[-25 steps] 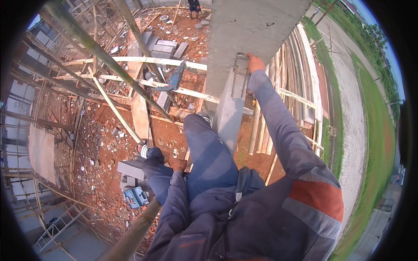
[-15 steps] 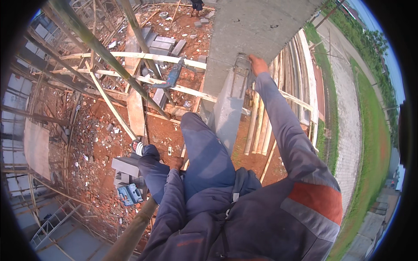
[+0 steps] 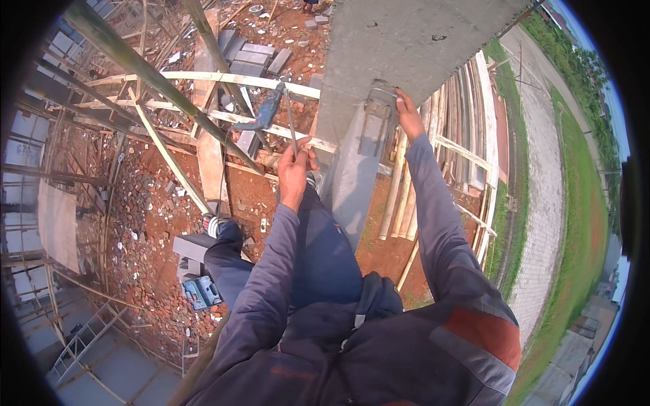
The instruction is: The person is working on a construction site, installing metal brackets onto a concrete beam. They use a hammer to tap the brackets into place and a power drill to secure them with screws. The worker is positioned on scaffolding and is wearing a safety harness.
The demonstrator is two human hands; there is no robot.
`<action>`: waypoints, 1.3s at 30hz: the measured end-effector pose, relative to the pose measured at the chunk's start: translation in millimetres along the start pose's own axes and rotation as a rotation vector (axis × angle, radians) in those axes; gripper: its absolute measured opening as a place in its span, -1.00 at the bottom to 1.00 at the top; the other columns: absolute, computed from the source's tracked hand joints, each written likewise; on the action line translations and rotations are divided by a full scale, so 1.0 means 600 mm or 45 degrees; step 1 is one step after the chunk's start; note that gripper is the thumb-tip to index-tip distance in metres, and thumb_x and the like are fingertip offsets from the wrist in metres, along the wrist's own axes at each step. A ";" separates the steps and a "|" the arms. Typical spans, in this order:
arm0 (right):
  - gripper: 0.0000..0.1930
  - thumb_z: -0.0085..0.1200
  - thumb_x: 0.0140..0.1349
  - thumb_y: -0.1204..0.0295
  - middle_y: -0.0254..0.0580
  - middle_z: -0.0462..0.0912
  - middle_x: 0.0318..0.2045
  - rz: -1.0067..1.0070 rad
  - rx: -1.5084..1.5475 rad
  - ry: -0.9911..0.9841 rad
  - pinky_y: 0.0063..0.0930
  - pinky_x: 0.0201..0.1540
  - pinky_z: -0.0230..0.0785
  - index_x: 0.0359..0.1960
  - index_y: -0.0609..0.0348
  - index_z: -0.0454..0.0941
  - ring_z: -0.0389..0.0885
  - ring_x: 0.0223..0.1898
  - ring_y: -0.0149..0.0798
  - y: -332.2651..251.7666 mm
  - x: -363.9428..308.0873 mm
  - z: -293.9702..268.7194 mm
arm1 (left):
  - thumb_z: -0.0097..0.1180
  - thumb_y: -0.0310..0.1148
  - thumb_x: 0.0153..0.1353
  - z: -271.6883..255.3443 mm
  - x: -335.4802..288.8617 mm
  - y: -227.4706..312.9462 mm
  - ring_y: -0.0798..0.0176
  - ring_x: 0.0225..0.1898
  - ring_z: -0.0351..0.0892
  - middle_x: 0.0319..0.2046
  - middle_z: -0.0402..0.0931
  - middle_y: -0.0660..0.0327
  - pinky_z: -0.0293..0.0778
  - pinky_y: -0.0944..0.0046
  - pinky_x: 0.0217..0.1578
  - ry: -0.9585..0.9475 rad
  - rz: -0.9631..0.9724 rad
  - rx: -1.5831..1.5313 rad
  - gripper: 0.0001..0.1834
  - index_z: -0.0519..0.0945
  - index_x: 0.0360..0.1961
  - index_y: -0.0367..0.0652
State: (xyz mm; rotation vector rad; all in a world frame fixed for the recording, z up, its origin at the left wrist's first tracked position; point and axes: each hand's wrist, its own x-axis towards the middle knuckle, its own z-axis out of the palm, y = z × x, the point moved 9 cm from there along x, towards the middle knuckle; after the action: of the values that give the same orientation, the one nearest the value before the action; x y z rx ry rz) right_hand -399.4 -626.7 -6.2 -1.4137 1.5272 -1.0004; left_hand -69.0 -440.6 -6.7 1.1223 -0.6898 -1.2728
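My left hand (image 3: 295, 174) is raised over my knee, fingers closed round a thin metal rod (image 3: 290, 122) that points up and away. Just beyond the rod, a blue power tool (image 3: 267, 114) rests on a wooden batten. My right hand (image 3: 409, 116) pinches the upper right corner of a bent metal-bar frame (image 3: 380, 111), a narrow U-like loop. That frame lies against the top of a grey concrete beam (image 3: 352, 176), where it meets a wide concrete slab (image 3: 393, 47). What the frame is fixed to, if anything, cannot be made out.
Bamboo poles (image 3: 156, 81) and pale battens cross on the left, above ground strewn with brick rubble (image 3: 149, 223). Grey blocks (image 3: 254, 57) are stacked beyond. A blue case (image 3: 201, 292) sits below left. Stacked timber poles (image 3: 399, 196) lie right of the beam.
My left hand has risen from beside my thigh up to near the battens, bringing the rod into view. My right hand stays at the metal frame, shifted slightly.
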 end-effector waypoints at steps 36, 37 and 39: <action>-0.49 -0.09 0.49 0.10 -0.04 0.37 0.34 0.105 0.497 0.127 -0.24 0.32 0.27 0.40 -0.05 0.33 0.34 0.34 -0.14 -0.002 -0.163 0.033 | -0.13 -0.64 0.08 0.242 0.123 -0.044 0.06 0.27 0.35 0.22 0.35 0.08 0.26 0.24 0.26 -0.503 0.313 0.559 -0.27 0.49 0.30 0.16; -0.50 -0.09 0.49 0.11 -0.04 0.37 0.34 0.091 0.485 0.138 -0.25 0.32 0.27 0.39 -0.05 0.33 0.34 0.34 -0.15 -0.005 -0.174 0.033 | -0.13 -0.64 0.07 0.239 0.112 -0.043 0.06 0.27 0.35 0.22 0.34 0.09 0.26 0.25 0.26 -0.512 0.294 0.555 -0.27 0.49 0.30 0.15; -0.51 -0.09 0.50 0.13 -0.05 0.36 0.34 0.063 0.460 0.159 -0.27 0.33 0.25 0.39 -0.06 0.34 0.34 0.35 -0.16 -0.013 -0.199 0.032 | -0.15 -0.65 0.06 0.230 0.089 -0.040 0.08 0.27 0.35 0.21 0.35 0.10 0.25 0.26 0.25 -0.500 0.267 0.520 -0.26 0.49 0.30 0.13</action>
State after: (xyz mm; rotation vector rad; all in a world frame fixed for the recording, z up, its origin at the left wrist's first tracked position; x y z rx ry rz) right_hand -373.0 -508.3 -0.4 -1.0720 1.3759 -1.2803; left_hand -191.0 -526.1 10.6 1.0940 -1.3738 -1.2117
